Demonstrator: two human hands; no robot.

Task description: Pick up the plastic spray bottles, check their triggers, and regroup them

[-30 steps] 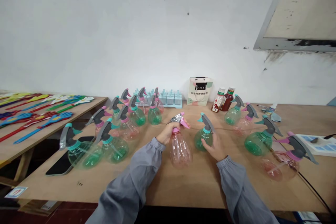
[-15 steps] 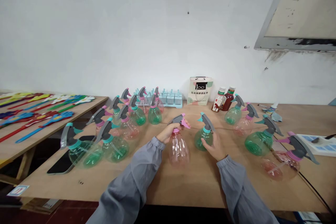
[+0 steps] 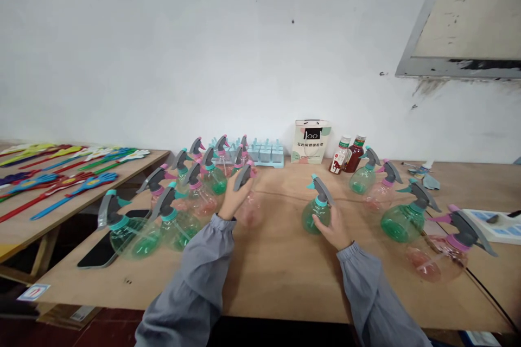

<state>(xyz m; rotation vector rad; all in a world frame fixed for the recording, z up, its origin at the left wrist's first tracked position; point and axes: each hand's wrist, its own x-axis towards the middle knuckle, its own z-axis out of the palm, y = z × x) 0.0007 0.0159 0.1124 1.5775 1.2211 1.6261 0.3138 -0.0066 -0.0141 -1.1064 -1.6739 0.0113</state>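
My left hand [image 3: 236, 194] is wrapped round the grey and pink spray head of a pink spray bottle [image 3: 249, 210], whose clear body hangs below my fingers beside the left group. A green spray bottle [image 3: 312, 218] stands upright on the table, and my right hand [image 3: 334, 226] grips the right side of its body. Left of my left hand are several pink and green spray bottles, among them a green one [image 3: 178, 230] in front. To the right of my right hand stand more, including a green bottle [image 3: 402, 222] and a pink bottle [image 3: 435, 260].
A black phone [image 3: 97, 252] lies under the left bottles. Along the wall stand a pale blue mould tray [image 3: 271, 157], a paper bag [image 3: 310, 143] and two red sauce bottles [image 3: 341, 156]. Colourful hand-shaped clappers [image 3: 73, 192] cover another table at left. A white-blue tray [image 3: 494, 226] lies at right.
My left hand has carried the pink spray bottle leftward and slightly away from me, towards the left group. My right hand has stayed on the green spray bottle.
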